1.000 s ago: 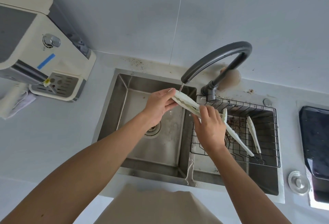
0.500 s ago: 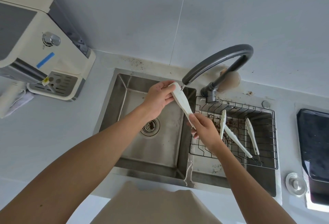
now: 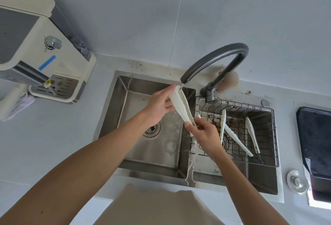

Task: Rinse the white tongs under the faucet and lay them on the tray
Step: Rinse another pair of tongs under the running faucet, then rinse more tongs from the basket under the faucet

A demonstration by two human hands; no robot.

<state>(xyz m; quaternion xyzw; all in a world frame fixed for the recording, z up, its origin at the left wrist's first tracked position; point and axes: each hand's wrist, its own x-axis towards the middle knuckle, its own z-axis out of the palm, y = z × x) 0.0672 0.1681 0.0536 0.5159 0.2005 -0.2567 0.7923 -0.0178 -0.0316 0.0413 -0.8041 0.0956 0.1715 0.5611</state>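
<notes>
I hold a pair of white tongs (image 3: 181,104) over the left sink basin, its upper end right under the spout of the dark grey faucet (image 3: 215,60), where a thin stream of water hits it. My left hand (image 3: 159,106) grips the upper end and my right hand (image 3: 204,133) pinches the lower end. The tongs slant down to the right. The wire tray (image 3: 272,135) sits in the right basin and two other white tongs (image 3: 234,137) (image 3: 252,135) lie in it.
The steel double sink (image 3: 107,117) has a drain (image 3: 152,130) in the left basin. A cream appliance (image 3: 35,45) stands on the counter at left with a cloth (image 3: 18,106) beside it. A dark tray (image 3: 315,144) and a round metal stopper (image 3: 297,181) are at right.
The tongs have swung from lying nearly level to slanting steeply, their upper end now under the spout. My right hand has slid down to the lower end, and water splashes into the basin.
</notes>
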